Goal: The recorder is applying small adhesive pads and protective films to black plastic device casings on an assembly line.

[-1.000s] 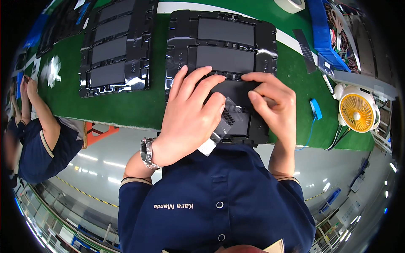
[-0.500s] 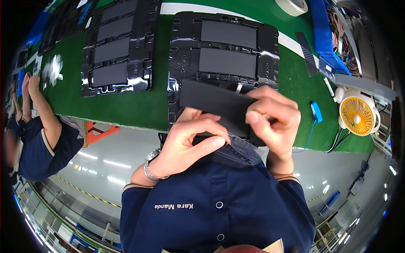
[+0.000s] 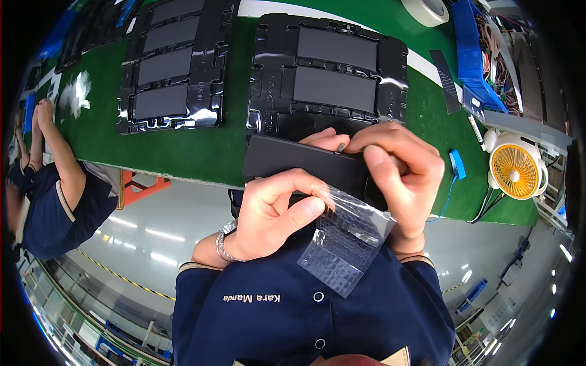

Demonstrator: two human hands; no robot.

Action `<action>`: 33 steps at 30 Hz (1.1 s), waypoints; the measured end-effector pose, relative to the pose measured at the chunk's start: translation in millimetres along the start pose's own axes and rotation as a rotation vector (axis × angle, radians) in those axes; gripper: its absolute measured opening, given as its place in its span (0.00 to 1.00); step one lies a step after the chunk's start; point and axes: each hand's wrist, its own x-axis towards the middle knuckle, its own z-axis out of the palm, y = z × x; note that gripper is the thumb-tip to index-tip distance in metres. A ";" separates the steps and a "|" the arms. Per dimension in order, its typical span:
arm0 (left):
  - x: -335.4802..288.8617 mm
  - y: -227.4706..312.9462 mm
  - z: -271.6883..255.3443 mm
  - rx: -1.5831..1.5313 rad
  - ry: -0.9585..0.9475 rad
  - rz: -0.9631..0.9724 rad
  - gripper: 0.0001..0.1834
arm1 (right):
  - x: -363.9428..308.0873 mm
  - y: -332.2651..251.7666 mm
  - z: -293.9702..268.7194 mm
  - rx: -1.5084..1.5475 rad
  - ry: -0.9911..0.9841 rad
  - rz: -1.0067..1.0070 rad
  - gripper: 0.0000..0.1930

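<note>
A black flat rectangular panel (image 3: 284, 157) is held tilted in front of my chest. My left hand (image 3: 262, 213) is closed around it, with some fingertips showing past its far edge. Between the left thumb and index finger a clear film sheet (image 3: 348, 244) with a grid of small marks is pinched, hanging toward my shirt. Closed at the panel's right end, my right hand (image 3: 400, 177) has its index fingertip at the far edge, close to the left fingertips. A tiny object between those fingertips is too small to name. Beyond lies a black plastic tray (image 3: 268, 67) with grey-black panels in it.
A second black tray (image 3: 210, 73) with several panels lies to the left on the green table (image 3: 171, 155). On the right are a yellow-and-white fan (image 3: 514, 174), a blue wrist strap (image 3: 457, 165), a blue bin (image 3: 473, 55) of wires and a tape roll (image 3: 426, 11). A co-worker (image 3: 64, 195) sits far left.
The panel has tipped and shifted slightly left and nearer. The clear film has swung out and now hangs spread below my left hand. My right fingers have moved to the panel's far edge.
</note>
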 end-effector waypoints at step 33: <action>2.1 -0.7 -5.3 0.184 -0.050 0.113 0.04 | 3.1 -8.6 1.3 0.018 -0.122 0.211 0.04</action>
